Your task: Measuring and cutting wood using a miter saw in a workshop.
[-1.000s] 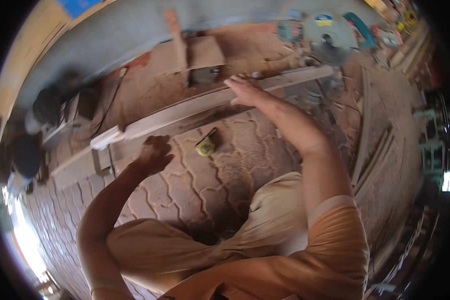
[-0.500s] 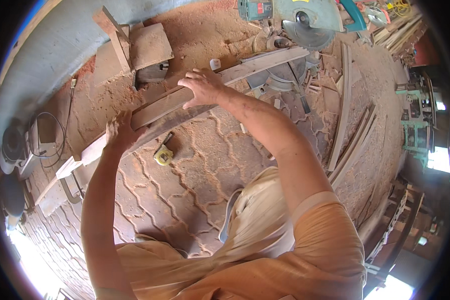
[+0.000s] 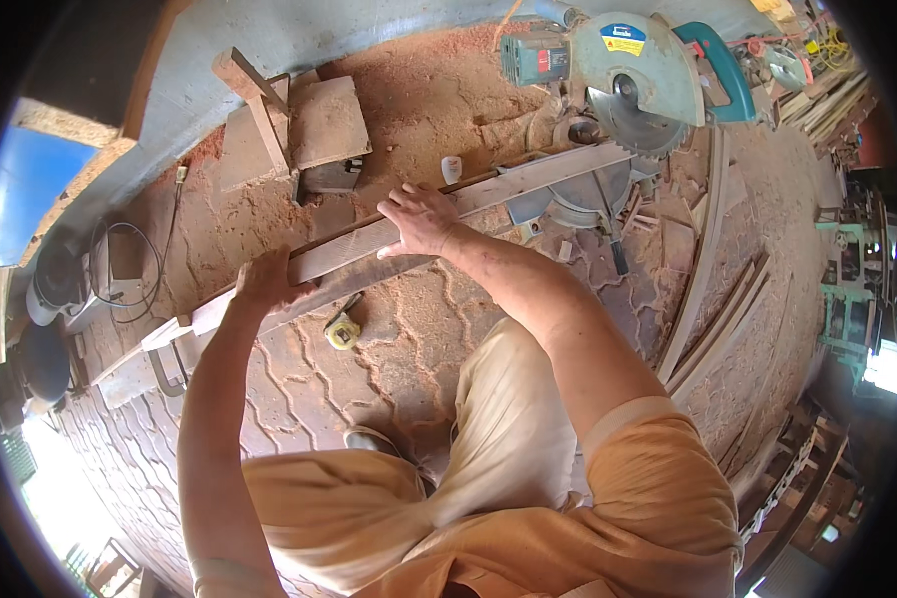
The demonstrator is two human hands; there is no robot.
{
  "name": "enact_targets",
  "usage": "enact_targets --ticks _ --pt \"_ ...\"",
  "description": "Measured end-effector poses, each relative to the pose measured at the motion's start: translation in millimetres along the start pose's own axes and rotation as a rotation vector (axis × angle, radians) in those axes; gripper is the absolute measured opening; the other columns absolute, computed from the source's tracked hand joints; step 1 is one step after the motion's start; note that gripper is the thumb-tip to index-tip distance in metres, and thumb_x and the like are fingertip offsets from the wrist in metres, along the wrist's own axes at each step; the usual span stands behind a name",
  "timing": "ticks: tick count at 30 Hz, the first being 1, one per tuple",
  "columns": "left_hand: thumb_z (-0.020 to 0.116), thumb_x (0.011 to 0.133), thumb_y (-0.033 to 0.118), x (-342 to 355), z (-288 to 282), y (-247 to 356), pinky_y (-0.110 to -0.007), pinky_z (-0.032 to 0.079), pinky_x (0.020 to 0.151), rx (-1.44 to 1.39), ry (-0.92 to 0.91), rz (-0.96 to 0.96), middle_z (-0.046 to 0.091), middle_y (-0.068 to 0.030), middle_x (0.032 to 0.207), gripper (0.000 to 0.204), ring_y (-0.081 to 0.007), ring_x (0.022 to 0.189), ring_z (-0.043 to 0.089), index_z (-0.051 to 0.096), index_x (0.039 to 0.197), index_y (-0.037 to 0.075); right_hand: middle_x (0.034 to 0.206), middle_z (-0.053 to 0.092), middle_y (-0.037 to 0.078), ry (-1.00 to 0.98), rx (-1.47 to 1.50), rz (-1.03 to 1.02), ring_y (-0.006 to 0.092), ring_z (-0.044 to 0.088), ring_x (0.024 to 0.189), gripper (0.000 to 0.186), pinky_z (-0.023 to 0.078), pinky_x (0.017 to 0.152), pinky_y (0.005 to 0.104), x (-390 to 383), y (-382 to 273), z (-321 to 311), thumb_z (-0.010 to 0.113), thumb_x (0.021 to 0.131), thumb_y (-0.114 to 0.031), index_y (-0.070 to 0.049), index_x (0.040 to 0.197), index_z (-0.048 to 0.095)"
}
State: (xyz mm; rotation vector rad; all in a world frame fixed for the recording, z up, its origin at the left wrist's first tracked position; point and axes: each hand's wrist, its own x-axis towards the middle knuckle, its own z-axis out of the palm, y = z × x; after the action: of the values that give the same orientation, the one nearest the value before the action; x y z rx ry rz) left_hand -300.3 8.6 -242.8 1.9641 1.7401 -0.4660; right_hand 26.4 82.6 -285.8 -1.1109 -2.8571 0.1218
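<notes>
A long pale wooden plank [image 3: 344,251] runs slantwise from lower left to upper right. My left hand [image 3: 267,282] grips its left part from above, the thumb on the near side. Farther right, my right hand [image 3: 419,221] holds the same plank, fingers over its far edge and thumb on the near side. The plank's far right end lies over the base of a miter saw [image 3: 628,85], close below the toothed blade. A yellow tape measure [image 3: 343,333] sits on the paving, on the near side of the plank between my hands.
Wood blocks and a board [image 3: 329,120] stand beyond the plank amid sawdust. A small white container [image 3: 451,168] is behind my right hand. Long wood strips [image 3: 718,319] lie at right. A metal clamp [image 3: 167,371] sits by the plank's left end, near a black cable [image 3: 154,269].
The whole view has shifted, so the scene sits lower and farther right in the picture. Both hands keep their hold on the plank, which stays near the saw blade.
</notes>
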Motion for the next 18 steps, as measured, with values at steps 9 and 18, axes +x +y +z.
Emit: enact_targets --ticks 9,18 --pt "0.084 0.072 0.058 18 50 -25 -0.052 0.052 0.095 -0.181 0.209 0.198 0.067 -0.0269 0.116 0.079 -0.0434 0.110 0.065 0.056 0.123 0.004 0.142 0.053 0.021 0.081 0.017 0.128 0.0382 0.049 0.132 0.083 0.041 0.108 0.0489 -39 -57 -59 0.085 0.074 -0.042 -0.009 0.142 0.052" --pt "0.084 0.073 0.055 43 92 -74 -0.052 0.050 0.100 -0.021 0.367 0.258 0.061 -0.0294 0.129 0.102 -0.0451 0.117 0.061 0.044 0.145 -0.007 0.112 0.068 0.022 -0.486 0.279 0.625 0.0411 0.065 0.106 0.058 0.052 0.089 0.0509 -315 36 -120 0.077 0.080 -0.034 -0.008 0.129 0.063"
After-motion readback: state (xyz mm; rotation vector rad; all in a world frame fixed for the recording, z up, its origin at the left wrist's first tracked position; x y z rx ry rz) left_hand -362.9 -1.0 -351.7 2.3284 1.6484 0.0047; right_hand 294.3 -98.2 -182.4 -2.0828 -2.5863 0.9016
